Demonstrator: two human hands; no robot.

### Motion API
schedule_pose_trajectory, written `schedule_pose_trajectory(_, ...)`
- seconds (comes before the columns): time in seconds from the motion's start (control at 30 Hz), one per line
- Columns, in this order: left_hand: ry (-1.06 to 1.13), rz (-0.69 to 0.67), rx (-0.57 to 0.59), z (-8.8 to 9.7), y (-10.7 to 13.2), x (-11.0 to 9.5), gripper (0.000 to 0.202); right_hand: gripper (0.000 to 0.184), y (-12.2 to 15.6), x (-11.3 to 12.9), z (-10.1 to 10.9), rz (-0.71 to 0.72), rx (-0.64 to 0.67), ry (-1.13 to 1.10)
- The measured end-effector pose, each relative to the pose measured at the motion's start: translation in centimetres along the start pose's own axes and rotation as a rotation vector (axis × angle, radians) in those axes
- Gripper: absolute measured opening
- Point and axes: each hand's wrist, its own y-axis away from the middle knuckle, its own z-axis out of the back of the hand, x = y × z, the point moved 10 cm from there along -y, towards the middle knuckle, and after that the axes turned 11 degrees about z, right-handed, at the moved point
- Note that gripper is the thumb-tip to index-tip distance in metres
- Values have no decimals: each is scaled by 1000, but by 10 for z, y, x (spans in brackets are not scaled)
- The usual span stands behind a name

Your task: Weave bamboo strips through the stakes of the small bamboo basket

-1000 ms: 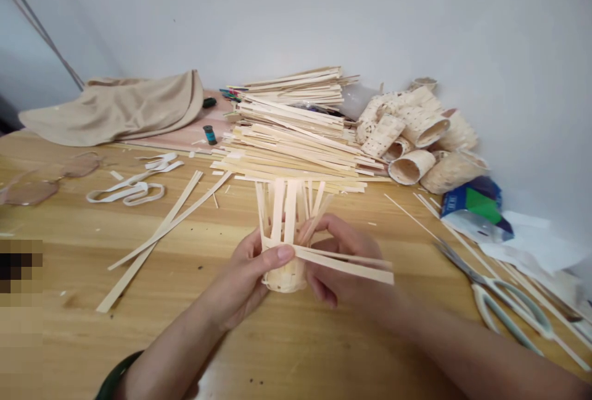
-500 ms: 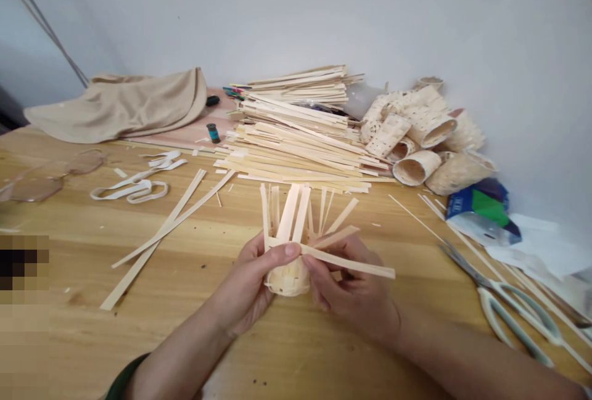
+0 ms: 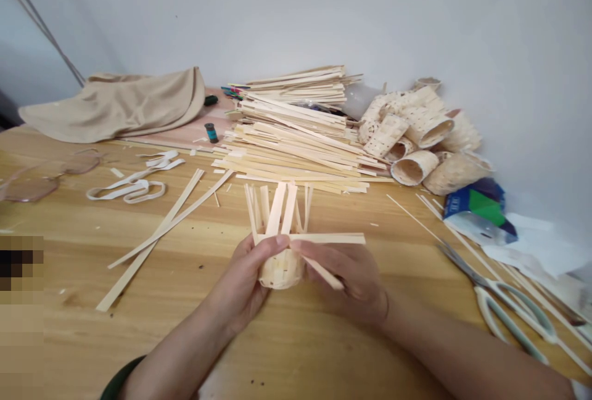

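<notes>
A small woven basket (image 3: 280, 272) of pale wood strips is held above the table, its base toward me and loose strip ends standing up at the far side. My left hand (image 3: 247, 277) wraps its left side, the thumb pressing on the front near the weave's edge. On the right, my right hand (image 3: 351, 270) is closed at the basket's edge, its fingers on a strip (image 3: 326, 272) folded down toward the lower right. Another flat strip (image 3: 340, 238) sticks out sideways to the right above that hand. Parts of the fingers are hidden behind the basket.
Stacked wood strips (image 3: 296, 147) lie at the back, beside finished woven tubes (image 3: 411, 169). Scissors (image 3: 494, 292) rest at right near a blue-green packet (image 3: 481, 206). Two crossed strips (image 3: 157, 233), white ribbon (image 3: 143, 189), glasses (image 3: 50, 178), a thread spool (image 3: 211, 133) and beige cloth (image 3: 124, 107) lie left.
The strip that pointed to the lower right is now folded down steeper under my right fingers. Another strip now lies level to the right. Both hands and the basket have shifted slightly left.
</notes>
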Motion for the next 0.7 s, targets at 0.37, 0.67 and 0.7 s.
schedule_pose_trajectory(0.37,-164,-148,127,-11,6,-18,33,23,4,-24,-10,-223,-10,-248)
schedule_pose_trajectory(0.67,-131,-101,123,-7,4,-15,34,12,18,-43,-16,-468,-221,-609)
schedule_pose_trajectory(0.7,-145,-113,134,-8,4,-16,32,13,18,-45,-18,-510,-222,-637)
